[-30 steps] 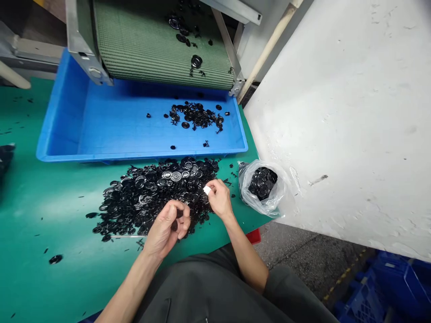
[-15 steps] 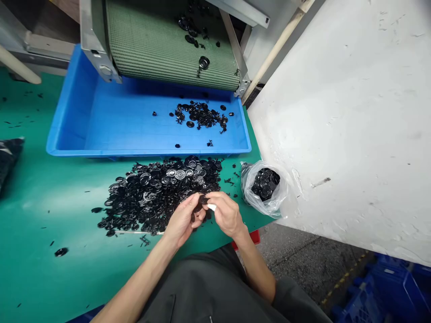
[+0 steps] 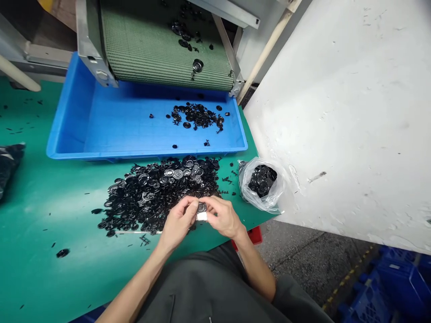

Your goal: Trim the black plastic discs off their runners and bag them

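both hands low over the near side of the pile, tips almost meeting. left hand (image 3: 179, 223): thumb and forefinger pinching the edge of a small black disc (image 3: 201, 207); other fingers curled under, their exact set hidden. right hand (image 3: 225, 218): thumb and fingers closed on the disc's other side. disc sits between the two hands, face toward the wearer. white bit (image 3: 201, 216) just below it, by the right fingers; cannot tell whether worn or held.

pile (image 3: 144, 193): black discs and thin scraps, heaped on the green table (image 3: 67, 188). pale strip (image 3: 134, 232) partly under its near edge. one lone disc (image 3: 63, 253) left of the hands, well apart from the pile.

beyond the pile, blue tray (image 3: 134, 155), more black parts grouped toward its right end. belt (image 3: 141, 54) above the tray's far side, ridged green, a few parts on it.

right of the pile, clear bag (image 3: 269, 204), mouth open, black discs inside, near the white panel (image 3: 353, 112). dark bag (image 3: 8, 167) at the left edge of view.
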### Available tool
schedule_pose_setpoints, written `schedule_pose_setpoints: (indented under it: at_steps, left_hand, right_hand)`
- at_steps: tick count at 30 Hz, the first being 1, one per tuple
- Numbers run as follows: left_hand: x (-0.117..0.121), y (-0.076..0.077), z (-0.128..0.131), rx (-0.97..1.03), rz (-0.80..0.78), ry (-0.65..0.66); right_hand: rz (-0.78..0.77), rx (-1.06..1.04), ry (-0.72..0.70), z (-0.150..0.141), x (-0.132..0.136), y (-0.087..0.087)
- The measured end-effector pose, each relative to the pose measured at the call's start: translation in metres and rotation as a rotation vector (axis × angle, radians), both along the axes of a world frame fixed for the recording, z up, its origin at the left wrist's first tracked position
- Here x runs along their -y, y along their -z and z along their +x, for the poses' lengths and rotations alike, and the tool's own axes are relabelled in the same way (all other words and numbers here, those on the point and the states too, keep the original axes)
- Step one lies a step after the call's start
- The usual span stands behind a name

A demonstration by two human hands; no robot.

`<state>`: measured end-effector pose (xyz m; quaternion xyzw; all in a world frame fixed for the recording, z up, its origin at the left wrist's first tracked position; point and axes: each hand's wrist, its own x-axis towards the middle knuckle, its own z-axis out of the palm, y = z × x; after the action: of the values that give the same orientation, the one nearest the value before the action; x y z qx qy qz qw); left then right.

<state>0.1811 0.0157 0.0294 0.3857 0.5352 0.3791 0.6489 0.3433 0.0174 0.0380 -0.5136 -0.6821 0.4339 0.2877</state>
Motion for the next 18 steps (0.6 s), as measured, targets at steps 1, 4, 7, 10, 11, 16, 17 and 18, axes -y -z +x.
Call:
schedule_pose_setpoints:
  at_steps: [1, 4, 7, 10, 11, 16, 17, 18]
  left_hand:
    - [0.000, -0.001, 0.000, -0.034, 0.023, 0.029]
    - [0.002, -0.002, -0.001, -0.089, 0.071, 0.081]
    - [0.003, 0.001, -0.002, -0.125, 0.116, 0.101]
    - [0.006, 0.003, -0.004, -0.160, 0.150, 0.101]
    - [0.007, 0.004, -0.003, -0.161, 0.145, 0.087]
    - [0.009, 0.007, 0.005, -0.109, 0.066, -0.006]
    - [0.008, 0.008, 0.006, -0.092, 0.051, -0.019]
    - [0.007, 0.009, 0.008, -0.076, 0.039, -0.036]
  right_hand:
    - [-0.012, 0.007, -0.008, 0.001, 0.001, 0.000]
    - [-0.075, 0.005, 0.016, 0.003, 0.002, -0.002]
    - [-0.140, -0.009, 0.003, 0.003, 0.002, -0.006]
    - [-0.120, -0.037, 0.006, -0.001, 0.003, -0.006]
    - [-0.096, -0.043, 0.026, -0.004, 0.004, -0.004]
    - [0.034, -0.019, 0.200, -0.021, 0.006, 0.008]
    - [0.044, -0.012, 0.211, -0.022, 0.005, 0.010]
    - [0.040, -0.008, 0.200, -0.022, 0.002, 0.011]
